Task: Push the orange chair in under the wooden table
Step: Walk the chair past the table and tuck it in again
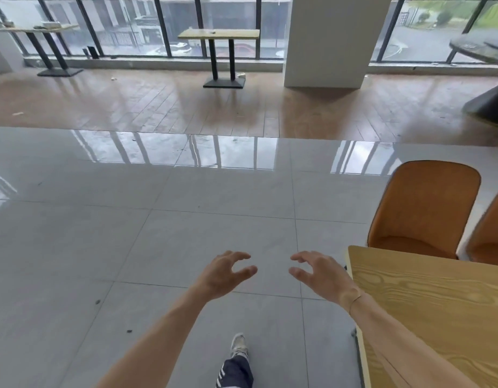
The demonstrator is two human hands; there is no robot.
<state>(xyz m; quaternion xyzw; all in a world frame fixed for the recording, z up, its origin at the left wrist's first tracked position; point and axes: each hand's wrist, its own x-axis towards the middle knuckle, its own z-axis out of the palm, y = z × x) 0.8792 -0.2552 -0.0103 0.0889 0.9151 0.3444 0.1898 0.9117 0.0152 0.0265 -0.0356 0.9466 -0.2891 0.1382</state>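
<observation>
- Left hand [224, 273]: fingers [242, 255] spread and curled, thumb apart from them, holding nothing; the hand hangs in the air above the grey floor tiles [147, 247].
- Right hand [320, 273]: fingers [301, 257] likewise spread and curled, empty; the hand faces the left hand across a gap, just beside the near left corner of the counter [438, 312].
- A thin cord bracelet [355, 301] sits on the right wrist. The right forearm crosses over the left edge of the counter; whether it touches the top cannot be told.
- The counter is a light wood-grain top at the lower right, running out of the frame to the right and bottom.
- Orange chair [423, 211]: stands at the far side of the counter, backrest upright, seat front hidden behind the counter edge. Neither hand touches it; it is well apart from both.
- A second orange chair [494, 233] stands just beside it on the right, cut off by the frame edge.
- One shoe [239, 345] and a dark trouser leg [236, 372] are planted on the tiles below the hands.
- Farther back: wood-pattern flooring, a white pillar [326, 40], two small tables on black bases [218, 33], and a wall of windows.
</observation>
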